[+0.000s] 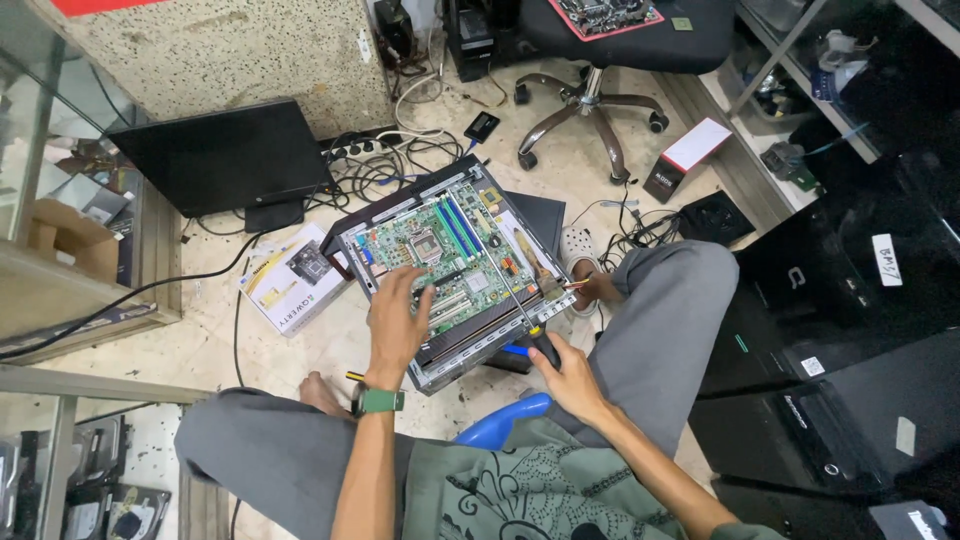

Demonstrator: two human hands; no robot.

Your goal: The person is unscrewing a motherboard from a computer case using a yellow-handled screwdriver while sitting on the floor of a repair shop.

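Observation:
An opened desktop computer case (385, 218) lies on the floor between my knees, with a green motherboard (445, 250) inside it. My left hand (398, 318), a green watch on its wrist, rests flat on the near part of the board. In my right hand (566, 368) I grip a screwdriver (520, 300) with a black and blue handle. Its long shaft points up and left, and the tip meets the board near the right side of the case.
A black monitor (225, 155) leans at the back left with tangled cables (385, 160) beside it. A white box (292, 277) lies left of the case. An office chair (590, 60) stands behind. Black computer towers (840, 340) are stacked on the right. I sit on a blue stool (495, 425).

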